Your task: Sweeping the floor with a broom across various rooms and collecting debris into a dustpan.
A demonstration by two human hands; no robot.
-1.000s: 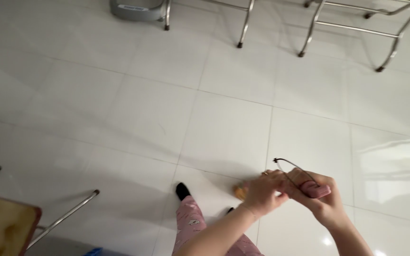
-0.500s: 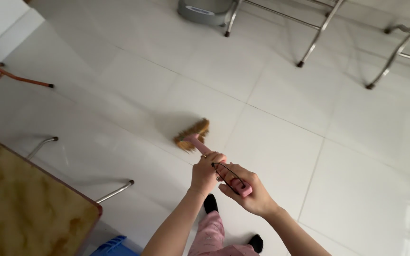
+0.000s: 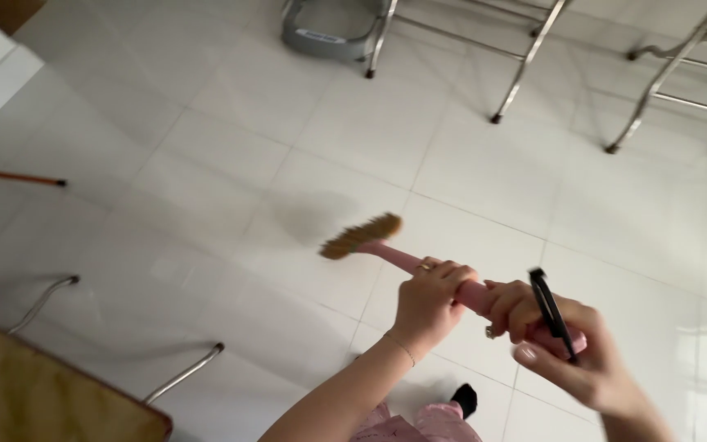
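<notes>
A broom with a pink handle [image 3: 472,295] and a tan bristle head [image 3: 361,236] reaches down to the white tiled floor [image 3: 231,172]. My left hand [image 3: 429,303] grips the handle lower down. My right hand [image 3: 562,348] holds the handle's top end, where a black hanging loop [image 3: 550,313] sticks out over my fingers. The bristle head lies ahead of my hands, left of the middle of the view. Below my arms show pink patterned trousers [image 3: 407,427] and a black sock [image 3: 466,399].
A wooden table corner [image 3: 34,397] with metal legs [image 3: 182,374] stands at the lower left. Metal chair or table legs [image 3: 525,61] line the top, with a grey plastic base [image 3: 321,33] beside them. A red-brown leg [image 3: 14,174] juts in from the left edge.
The bristle head has swept from near my feet out to the left, then a little right. My hands have shifted right along with the handle, and the view has turned.
</notes>
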